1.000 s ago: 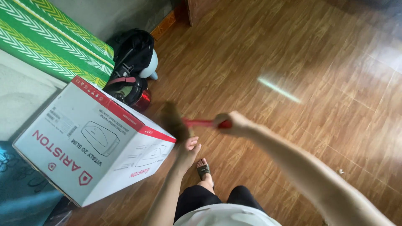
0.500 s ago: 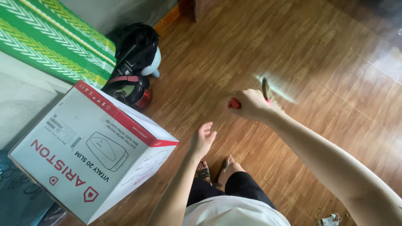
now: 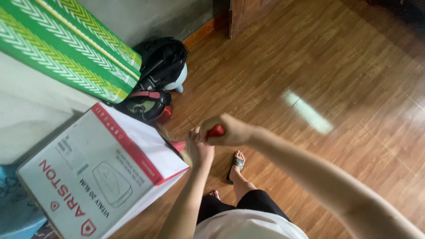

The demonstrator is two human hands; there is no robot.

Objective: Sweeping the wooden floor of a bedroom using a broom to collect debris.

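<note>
My right hand [image 3: 223, 132] is closed around the red handle of a small broom [image 3: 217, 130], out in front of me over the wooden floor. My left hand [image 3: 199, 150] sits just left of it, wrapped over the same handle. A further bit of red and the blurred brownish bristles [image 3: 175, 140] show beyond the left hand, at the near corner of a large white cardboard box with a red stripe [image 3: 102, 177]. Below the hands is my foot in a dark sandal [image 3: 234, 164].
A green and yellow patterned mat [image 3: 75, 48] leans against the grey wall. Beside it lie a black bag [image 3: 161, 62], a black and red helmet [image 3: 146, 106] and a pale blue object [image 3: 179, 82]. A blue cloth [image 3: 13, 212] shows at the lower left. Wooden floor [image 3: 336, 79] stretches right.
My right hand swung the broom back leftward and down toward the box. My left hand, open and apart before, now meets the handle. The view shifted slightly right.
</note>
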